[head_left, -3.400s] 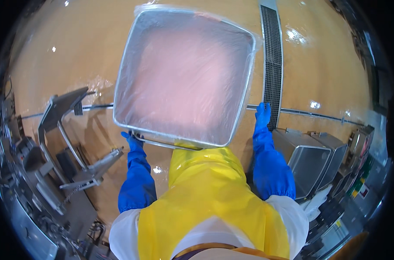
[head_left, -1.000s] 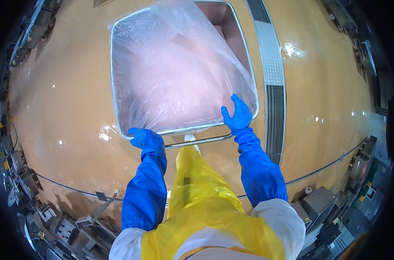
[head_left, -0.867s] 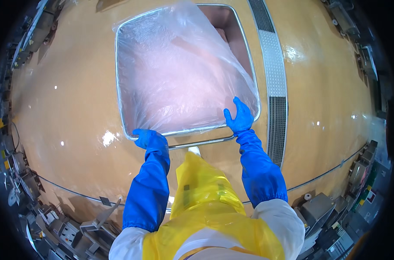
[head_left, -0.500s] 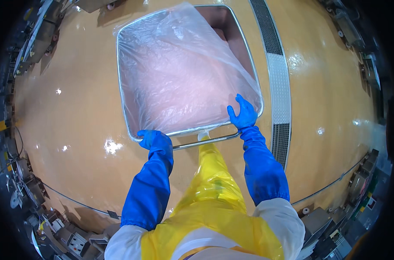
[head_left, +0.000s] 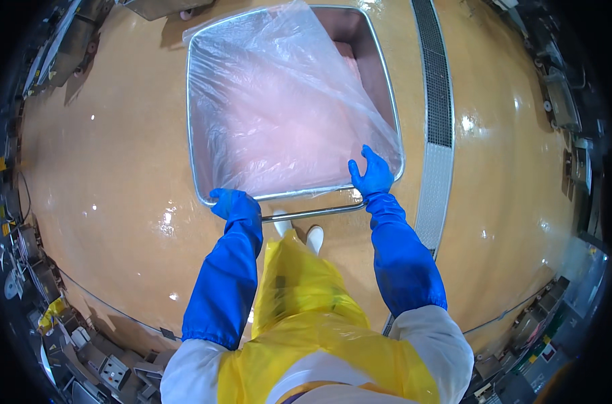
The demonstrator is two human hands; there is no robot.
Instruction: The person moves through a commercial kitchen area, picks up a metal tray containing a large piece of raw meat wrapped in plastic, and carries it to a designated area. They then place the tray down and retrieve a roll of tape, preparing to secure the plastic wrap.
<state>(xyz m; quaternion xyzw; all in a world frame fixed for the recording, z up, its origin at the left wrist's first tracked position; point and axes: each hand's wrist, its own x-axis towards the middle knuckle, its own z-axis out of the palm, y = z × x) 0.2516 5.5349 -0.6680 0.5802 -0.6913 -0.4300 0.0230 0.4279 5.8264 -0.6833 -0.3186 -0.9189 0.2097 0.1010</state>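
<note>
In front of me stands a large metal tub with a rounded rim, holding a pale pink mass. A clear plastic sheet lies over most of it, leaving the far right corner uncovered. My left hand, in a blue glove, is closed over the rim at the near left corner. Also blue-gloved, my right hand rests at the near right rim, thumb and fingers spread over the sheet's edge. A metal push bar runs along the tub's near side, between my wrists.
A floor drain with dark grating and a metal cover plate runs along the tub's right side. Wheeled metal equipment stands at the far left, and more carts at the right. The tan floor is shiny. My white boots show below the bar.
The tub has travelled forward along the drain, with both hands keeping their places on it. The drain's cover plate now sits nearer to me. Both my boots have come into sight.
</note>
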